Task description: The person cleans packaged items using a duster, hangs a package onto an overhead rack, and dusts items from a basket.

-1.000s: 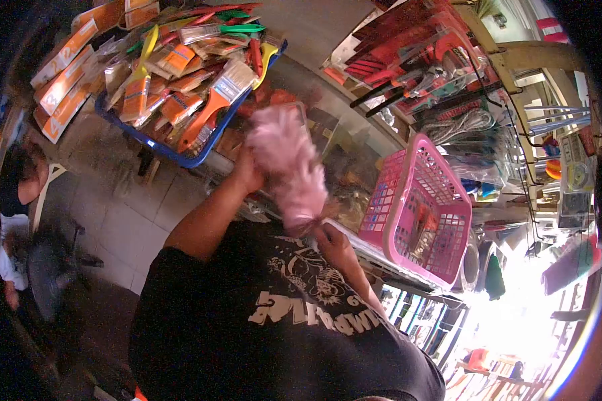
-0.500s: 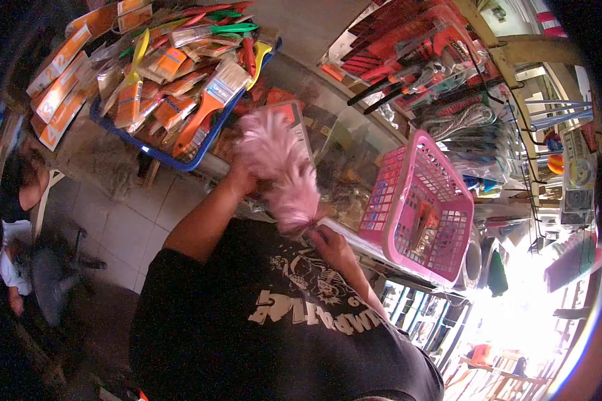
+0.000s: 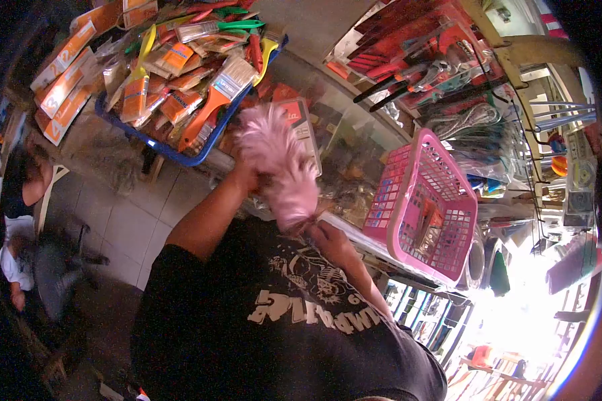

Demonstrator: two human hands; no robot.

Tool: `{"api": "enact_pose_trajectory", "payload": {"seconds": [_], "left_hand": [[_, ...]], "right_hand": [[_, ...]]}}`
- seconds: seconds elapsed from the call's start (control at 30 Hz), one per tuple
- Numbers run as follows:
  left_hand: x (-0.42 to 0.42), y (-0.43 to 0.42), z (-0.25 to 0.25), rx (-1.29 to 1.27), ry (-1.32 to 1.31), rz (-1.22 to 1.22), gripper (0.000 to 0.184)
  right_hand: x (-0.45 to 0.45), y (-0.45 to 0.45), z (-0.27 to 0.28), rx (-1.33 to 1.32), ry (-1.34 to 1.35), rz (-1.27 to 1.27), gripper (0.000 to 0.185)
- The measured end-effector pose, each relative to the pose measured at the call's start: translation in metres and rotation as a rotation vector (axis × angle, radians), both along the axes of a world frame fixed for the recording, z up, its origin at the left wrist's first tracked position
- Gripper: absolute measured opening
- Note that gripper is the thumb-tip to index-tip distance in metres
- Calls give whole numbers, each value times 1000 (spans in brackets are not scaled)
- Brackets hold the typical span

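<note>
A fluffy pink duster (image 3: 284, 164) slants across the middle of the view above the black shirt. Near its lower end, my right hand (image 3: 329, 242) is closed around its base. My left hand (image 3: 247, 175) is against the duster's left side, its fingers hidden behind the pink strands. Behind the duster, a flat red and white package (image 3: 302, 127) rests over the glass counter. Up and left of my left hand is a blue tray (image 3: 187, 159) heaped with paintbrushes (image 3: 224, 83).
A pink plastic basket (image 3: 398, 200) stands on the glass counter (image 3: 361, 137) at the right. Packaged tools (image 3: 428, 63) hang at the upper right. A person's arm (image 3: 37, 180) shows at the far left, near a dark chair (image 3: 57, 274).
The duster's strands have shifted and look less blurred than a second ago. More of the package behind it shows. Both hands stay in nearly the same places.
</note>
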State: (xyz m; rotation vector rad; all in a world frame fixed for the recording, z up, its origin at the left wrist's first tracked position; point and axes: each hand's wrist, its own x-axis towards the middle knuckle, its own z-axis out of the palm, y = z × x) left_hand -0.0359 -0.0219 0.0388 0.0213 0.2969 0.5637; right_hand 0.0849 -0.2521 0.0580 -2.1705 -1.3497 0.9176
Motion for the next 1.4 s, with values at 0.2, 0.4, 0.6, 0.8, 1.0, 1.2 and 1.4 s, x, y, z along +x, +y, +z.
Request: {"api": "enact_pose_trajectory", "payload": {"seconds": [0.2, 0.4, 0.6, 0.8, 1.0, 1.2, 1.4], "left_hand": [[7, -5, -38, 348, -148, 24, 46], [7, 4, -48, 308, -506, -89, 48], [7, 8, -67, 502, -337, -70, 62], [6, -3, -19, 311, -90, -56, 65], [11, -1, -45, 342, -118, -59, 61], [8, -2, -27, 280, -54, -58, 55], [7, -2, -13, 330, -80, -34, 64]], "right_hand": [[2, -6, -18, 124, -58, -4, 33], [-2, 0, -13, -19, 141, -148, 37], [8, 8, -5, -66, 32, -130, 41], [18, 2, -12, -78, 38, -40, 42], [23, 3, -6, -183, -48, -87, 41], [22, -3, -19, 39, -57, 28, 40], [17, 10, 4, -165, 108, -135, 45]]}}
